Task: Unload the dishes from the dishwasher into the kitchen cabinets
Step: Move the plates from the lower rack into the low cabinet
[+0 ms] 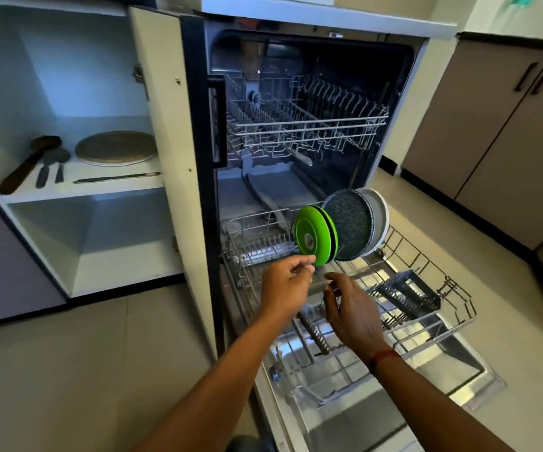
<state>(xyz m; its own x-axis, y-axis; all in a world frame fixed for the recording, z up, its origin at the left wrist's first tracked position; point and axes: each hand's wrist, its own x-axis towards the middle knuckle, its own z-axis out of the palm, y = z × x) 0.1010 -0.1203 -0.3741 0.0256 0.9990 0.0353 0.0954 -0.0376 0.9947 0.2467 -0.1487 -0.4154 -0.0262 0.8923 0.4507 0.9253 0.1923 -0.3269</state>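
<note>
The dishwasher's lower rack [458, 318] is pulled out over the open door [452, 363]. Two green plates [315, 234] stand on edge in it, with a dark speckled plate [348, 226] and a white plate [381, 216] behind them. My left hand [284, 283] reaches in with its fingers loosely curled, fingertips right at the lower rim of the front green plate; it grips nothing that I can see. My right hand [351, 309] hovers beside it over the rack, fingers relaxed and holding nothing. The upper rack [306, 125] holds no dishes.
An open cabinet at the left has a shelf [84, 189] with a round flat plate [115, 148], a wooden tool [25, 164], two small utensils and a knife. The cabinet door [169, 125] stands open next to the dishwasher. A dark cutlery basket [407, 295] sits in the lower rack. Brown cabinets [491, 125] line the right wall.
</note>
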